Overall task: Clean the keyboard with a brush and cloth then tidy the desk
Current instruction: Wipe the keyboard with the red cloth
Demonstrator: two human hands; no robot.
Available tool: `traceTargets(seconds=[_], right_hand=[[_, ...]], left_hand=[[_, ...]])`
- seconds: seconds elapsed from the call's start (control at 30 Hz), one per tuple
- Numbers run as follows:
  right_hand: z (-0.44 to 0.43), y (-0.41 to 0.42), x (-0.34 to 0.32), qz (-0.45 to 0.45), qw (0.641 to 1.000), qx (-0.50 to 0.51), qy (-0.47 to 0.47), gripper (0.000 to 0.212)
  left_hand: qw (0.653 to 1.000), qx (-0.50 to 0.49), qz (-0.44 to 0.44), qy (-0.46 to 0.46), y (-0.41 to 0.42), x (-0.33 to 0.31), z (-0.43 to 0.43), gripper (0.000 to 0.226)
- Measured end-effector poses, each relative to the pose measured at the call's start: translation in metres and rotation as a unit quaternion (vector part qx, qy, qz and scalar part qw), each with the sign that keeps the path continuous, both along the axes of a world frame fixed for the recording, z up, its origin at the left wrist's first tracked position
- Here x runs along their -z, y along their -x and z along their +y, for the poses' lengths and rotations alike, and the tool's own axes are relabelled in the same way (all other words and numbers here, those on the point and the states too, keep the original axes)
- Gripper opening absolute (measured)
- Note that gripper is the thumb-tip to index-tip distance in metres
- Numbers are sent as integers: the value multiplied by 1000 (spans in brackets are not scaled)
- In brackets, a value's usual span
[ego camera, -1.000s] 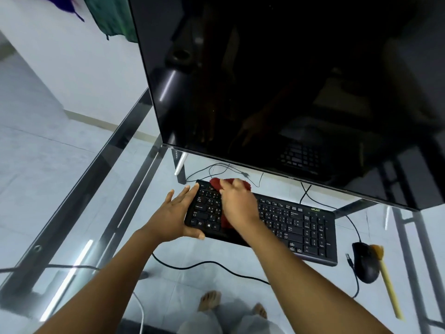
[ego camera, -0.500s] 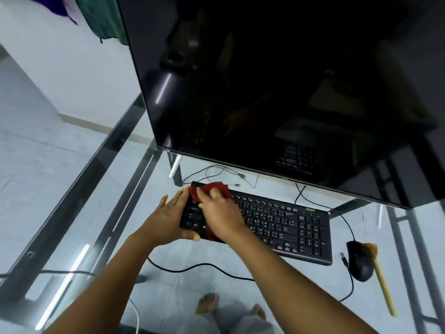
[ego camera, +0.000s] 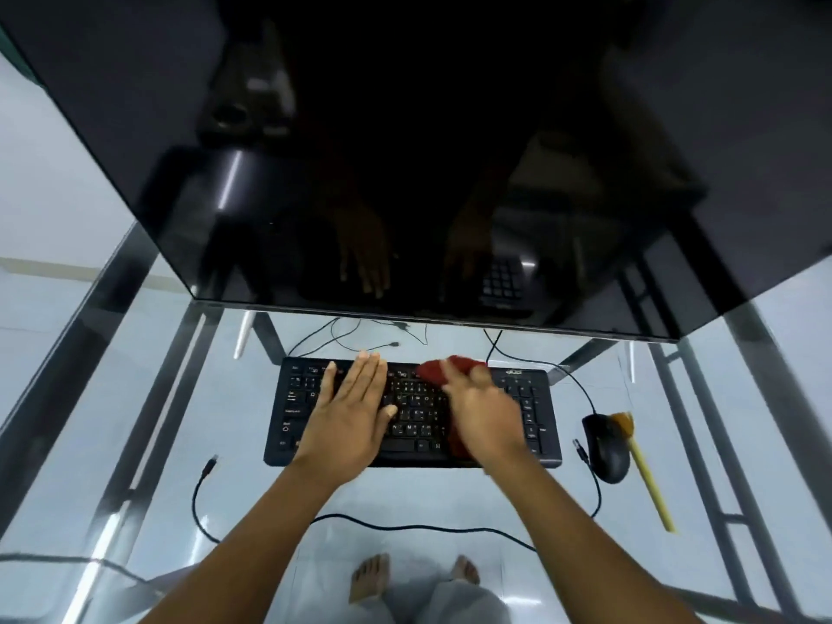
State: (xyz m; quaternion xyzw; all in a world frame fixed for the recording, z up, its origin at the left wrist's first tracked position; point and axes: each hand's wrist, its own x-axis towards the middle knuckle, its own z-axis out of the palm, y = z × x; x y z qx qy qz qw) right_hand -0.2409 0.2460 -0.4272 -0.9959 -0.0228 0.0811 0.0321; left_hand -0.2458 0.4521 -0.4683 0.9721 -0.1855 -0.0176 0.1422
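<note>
A black keyboard (ego camera: 531, 412) lies on the glass desk (ego camera: 225, 466) below the monitor. My left hand (ego camera: 351, 416) rests flat on its left half, fingers straight and together. My right hand (ego camera: 484, 421), blurred, presses a dark red cloth (ego camera: 443, 369) onto the keys right of centre; the cloth shows beyond the fingers and under the palm. A brush (ego camera: 644, 470) with a yellow handle and tan bristles lies on the desk to the right, beside the mouse.
A large black monitor (ego camera: 427, 150) hangs over the back of the desk. A black mouse (ego camera: 605, 448) sits right of the keyboard. Loose black cables (ego camera: 405, 528) run along the desk in front of and behind the keyboard. My bare feet show through the glass.
My right hand has swept the red cloth from the keyboard's left end toward its right half. My left hand has moved from the left edge onto the keys. The view has swung to centre.
</note>
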Motion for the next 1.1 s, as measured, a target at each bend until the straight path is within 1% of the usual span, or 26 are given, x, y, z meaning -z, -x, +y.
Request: traceTargets(seconds=[0.07,0.1,0.13,0.17,0.23,0.27,0.33,0.4,0.43,0.5,0.57,0.6,0.67,0.73,0.77,0.8,0.83,0.87,0.9,0.93,0.97,1.0,1.03,1.07,1.1], right_hand=[[-18,-1,-3,-21,997,71,8,46],[-13,1,-5,-31,997,77,3,46],[-1,4,-2,-55,997,54,-18,46],[11,11,3,-78,996,7,-35,46],[24,22,14,-124,989,-73,-45,43],[17,20,17,-131,986,-74,-68,39],[-10,8,20,-150,985,7,-90,30],[-27,3,19,-174,976,100,-89,30],[-23,5,21,-182,973,102,-99,33],[2,12,22,-165,976,29,-137,38],[21,29,23,-127,976,-69,-162,36],[14,29,23,-111,975,-72,-180,33],[-20,23,22,-90,981,6,-173,28],[-52,17,18,-122,977,110,-139,31],[-64,15,19,-130,974,142,-122,33],[-65,15,18,-126,970,165,-126,34],[-55,16,17,-110,974,162,-118,35],[-40,17,16,-126,973,149,-127,34],[-21,22,11,-106,974,131,-154,28],[-6,27,12,-90,976,86,-179,22],[5,31,15,-96,978,8,-185,25],[7,33,13,-86,980,-50,-173,31],[-2,29,11,-78,981,-52,-171,35],[-17,22,5,-77,981,-17,-174,34],[-35,17,5,-76,982,38,-169,34]], left_hand=[[1000,0,-6,-19,1,2,-6,66],[1000,-1,-8,-26,2,4,-10,65],[999,-5,-9,-31,3,5,-13,64],[999,-9,-9,-33,5,5,-16,64],[999,-14,-14,-34,6,7,-18,64],[999,-13,-15,-33,6,8,-18,64],[999,-9,-18,-33,5,8,-17,63],[999,-12,-19,-39,5,8,-18,63],[999,-15,-18,-42,5,7,-19,63],[999,-17,-17,-45,6,7,-20,63],[999,-14,-21,-42,7,8,-19,63],[999,-12,-22,-40,6,9,-19,63],[999,-11,-23,-35,6,8,-18,63],[999,-12,-23,-34,6,9,-18,63],[999,-12,-22,-36,6,9,-18,62],[999,-13,-21,-38,7,8,-17,62],[999,-14,-19,-42,7,8,-17,62],[999,-14,-18,-45,7,9,-17,63],[999,-14,-16,-47,7,9,-18,63],[999,-13,-13,-47,7,10,-18,64],[999,-11,-10,-48,6,10,-17,64],[999,-8,-8,-52,5,9,-17,65],[998,-4,-9,-59,4,8,-16,66],[998,0,-14,-67,3,7,-15,66],[997,7,-20,-75,2,5,-15,67]])
